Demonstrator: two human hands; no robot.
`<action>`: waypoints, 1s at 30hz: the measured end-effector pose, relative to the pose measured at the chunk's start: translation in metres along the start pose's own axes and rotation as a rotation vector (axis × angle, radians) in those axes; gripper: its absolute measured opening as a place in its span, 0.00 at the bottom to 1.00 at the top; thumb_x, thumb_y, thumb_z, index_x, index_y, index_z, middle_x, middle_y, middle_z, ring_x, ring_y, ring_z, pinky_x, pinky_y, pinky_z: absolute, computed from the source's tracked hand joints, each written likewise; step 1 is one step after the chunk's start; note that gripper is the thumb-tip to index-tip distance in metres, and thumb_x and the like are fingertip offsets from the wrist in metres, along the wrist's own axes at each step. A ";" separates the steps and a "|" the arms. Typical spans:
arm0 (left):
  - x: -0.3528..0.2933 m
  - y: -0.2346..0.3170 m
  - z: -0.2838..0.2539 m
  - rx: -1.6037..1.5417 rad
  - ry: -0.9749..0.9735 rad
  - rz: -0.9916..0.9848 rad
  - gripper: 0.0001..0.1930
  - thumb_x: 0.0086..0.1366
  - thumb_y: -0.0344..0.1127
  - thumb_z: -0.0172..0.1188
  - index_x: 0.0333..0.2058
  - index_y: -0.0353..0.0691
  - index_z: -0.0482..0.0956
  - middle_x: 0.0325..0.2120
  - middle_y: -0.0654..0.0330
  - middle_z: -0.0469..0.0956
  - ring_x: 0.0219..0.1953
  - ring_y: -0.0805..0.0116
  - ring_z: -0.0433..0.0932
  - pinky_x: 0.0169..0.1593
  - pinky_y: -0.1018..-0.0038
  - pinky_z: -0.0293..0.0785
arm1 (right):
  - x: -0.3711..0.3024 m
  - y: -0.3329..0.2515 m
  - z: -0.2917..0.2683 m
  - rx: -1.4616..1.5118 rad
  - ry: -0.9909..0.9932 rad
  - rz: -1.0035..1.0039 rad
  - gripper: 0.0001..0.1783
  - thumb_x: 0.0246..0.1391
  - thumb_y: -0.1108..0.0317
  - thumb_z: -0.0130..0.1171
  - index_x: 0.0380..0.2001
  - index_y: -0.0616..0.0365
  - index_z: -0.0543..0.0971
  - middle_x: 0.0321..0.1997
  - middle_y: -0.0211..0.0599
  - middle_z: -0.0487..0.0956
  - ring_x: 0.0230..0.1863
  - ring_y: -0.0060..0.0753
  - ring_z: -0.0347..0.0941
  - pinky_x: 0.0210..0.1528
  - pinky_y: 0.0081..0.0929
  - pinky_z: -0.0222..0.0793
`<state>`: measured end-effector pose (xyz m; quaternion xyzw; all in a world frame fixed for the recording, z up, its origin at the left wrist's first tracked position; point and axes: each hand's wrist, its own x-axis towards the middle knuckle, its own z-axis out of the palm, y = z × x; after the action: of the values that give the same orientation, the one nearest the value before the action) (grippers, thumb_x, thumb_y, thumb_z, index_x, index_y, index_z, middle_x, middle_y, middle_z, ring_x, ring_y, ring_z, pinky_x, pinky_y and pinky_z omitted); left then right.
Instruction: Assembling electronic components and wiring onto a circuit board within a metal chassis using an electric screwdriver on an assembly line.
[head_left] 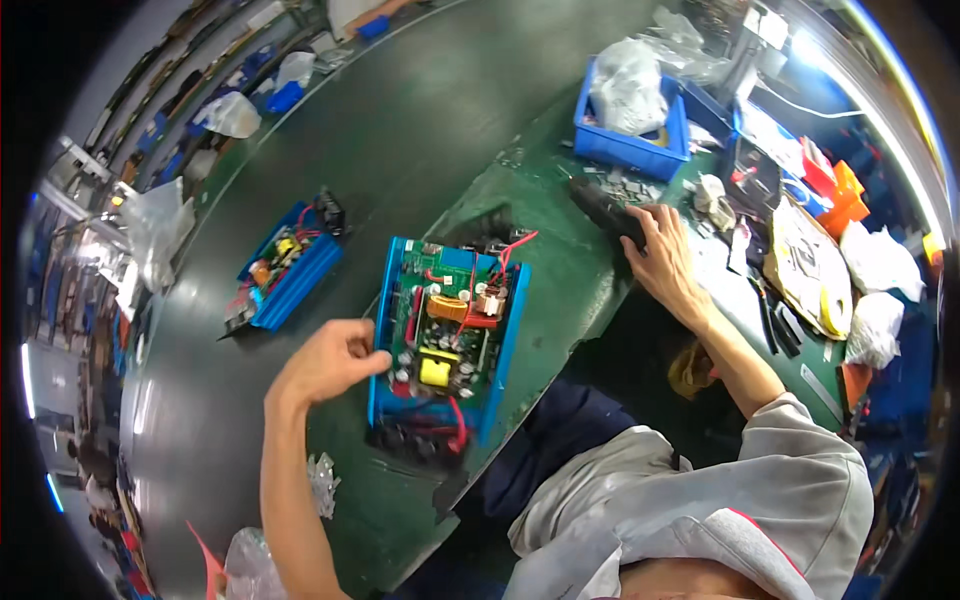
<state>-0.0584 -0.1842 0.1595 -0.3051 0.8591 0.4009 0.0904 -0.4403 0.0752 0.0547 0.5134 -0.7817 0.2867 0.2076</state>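
Note:
An opened power inverter in a blue metal housing lies before me. Its green circuit board shows a yellow transformer, coils and red wires, and both end panels look blurred. At its left wall is my left hand, fingers curled and thumb on the housing's edge. My right hand is farther off to the right, its fingers closed over the rear of a black electric screwdriver. The thin bit of that tool points away to the left, and my palm hides part of the handle.
Another opened blue inverter sits to the left on the grey belt. A blue bin with plastic bags stands at the far right, near small metal pieces. Pliers-like black-handled tools and white bags lie at the right.

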 end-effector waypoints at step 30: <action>-0.034 0.037 0.104 0.241 0.740 0.191 0.07 0.69 0.24 0.58 0.44 0.34 0.80 0.39 0.52 0.80 0.41 0.59 0.80 0.48 0.67 0.75 | -0.057 -0.130 0.026 0.684 -0.626 -0.734 0.10 0.48 0.67 0.59 0.32 0.62 0.74 0.35 0.37 0.68 0.42 0.36 0.69 0.37 0.30 0.74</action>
<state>-0.0627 -0.0735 0.1278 -0.3348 0.8990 0.1670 -0.2277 -0.2990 0.0567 0.0308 0.8482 -0.4404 0.2668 -0.1246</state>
